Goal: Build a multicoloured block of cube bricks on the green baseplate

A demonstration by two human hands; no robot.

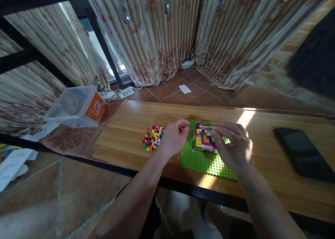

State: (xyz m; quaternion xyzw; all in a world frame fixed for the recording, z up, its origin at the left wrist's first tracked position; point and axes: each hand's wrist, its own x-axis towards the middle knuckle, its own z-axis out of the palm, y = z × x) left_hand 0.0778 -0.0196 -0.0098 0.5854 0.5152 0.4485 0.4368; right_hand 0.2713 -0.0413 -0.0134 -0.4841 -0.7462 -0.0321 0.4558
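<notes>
A square, multicoloured block of small toy bricks (202, 141) sits on a bright green studded baseplate (195, 161) on the table. My right hand (232, 141) reaches over the block's right side, thumb and fingertips brought together at its top. Whatever is between those fingertips is too small to make out. Just left of the block, my left hand (175, 137) hovers over the baseplate's left edge with its fingers curled in. Its grip is partly hidden, so any piece inside does not show. Beside its wrist lies a pile of loose coloured bricks (152, 140), partly covered by the hand.
A dark phone (300, 153) lies on the wooden table (117, 137) at the right. On a lower surface at the left stands a clear plastic box (70, 104) with an orange label. Behind the table hang striped curtains (162, 36), and a paper slip (185, 89) lies on the floor.
</notes>
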